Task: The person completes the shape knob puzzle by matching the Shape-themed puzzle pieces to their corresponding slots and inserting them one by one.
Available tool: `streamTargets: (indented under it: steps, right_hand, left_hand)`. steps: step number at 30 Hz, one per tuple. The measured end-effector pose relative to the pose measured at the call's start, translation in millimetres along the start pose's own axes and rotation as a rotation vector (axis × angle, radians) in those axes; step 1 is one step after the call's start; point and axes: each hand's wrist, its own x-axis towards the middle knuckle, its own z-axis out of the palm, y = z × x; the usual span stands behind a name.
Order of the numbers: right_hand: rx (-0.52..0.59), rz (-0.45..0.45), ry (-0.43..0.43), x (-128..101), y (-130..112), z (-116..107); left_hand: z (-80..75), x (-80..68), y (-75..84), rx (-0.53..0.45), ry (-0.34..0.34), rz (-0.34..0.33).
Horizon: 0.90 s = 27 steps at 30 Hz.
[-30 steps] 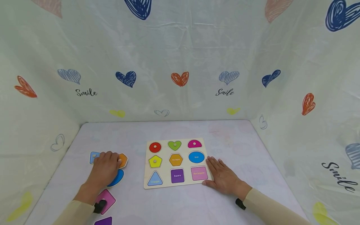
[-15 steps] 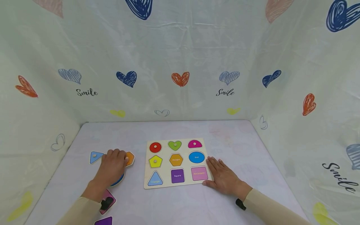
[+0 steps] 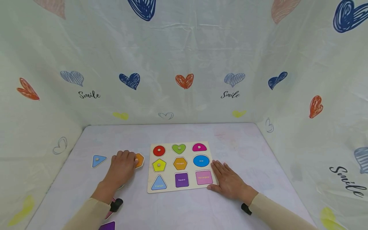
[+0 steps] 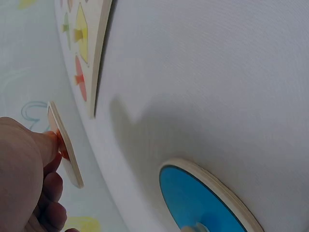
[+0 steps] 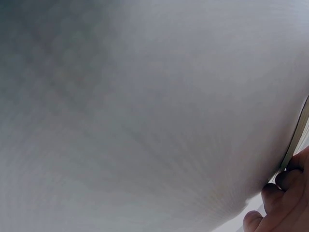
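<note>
Head view shows me the left hand (image 3: 122,167) pinching the orange hexagon piece (image 3: 139,159) by its peg; my left wrist view has that piece (image 4: 65,145) raised off the counter (image 3: 178,134), just beside the puzzle board (image 3: 180,188). My right hand (image 3: 228,180) lies flat with fingers spread and straight, touching the board's right edge. Behind the left hand I see a blue triangle piece (image 3: 98,160); a blue oval piece (image 4: 203,200) lies under the wrist, and a purple piece (image 3: 107,226) nearer me.
</note>
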Motion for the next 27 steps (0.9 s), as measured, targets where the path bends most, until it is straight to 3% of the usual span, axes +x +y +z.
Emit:
streamTargets:
  steps: [11,27]
  right_hand:
    - [0.007,0.001,-0.003,-0.2,0.2,0.5]
    - [-0.002,0.000,-0.005,1.0,2.0,3.3]
  left_hand:
    - [4.0,10.3,18.0,-0.006,-0.024,0.009]
    - [7.1,20.0,42.6,0.008,0.012,0.084]
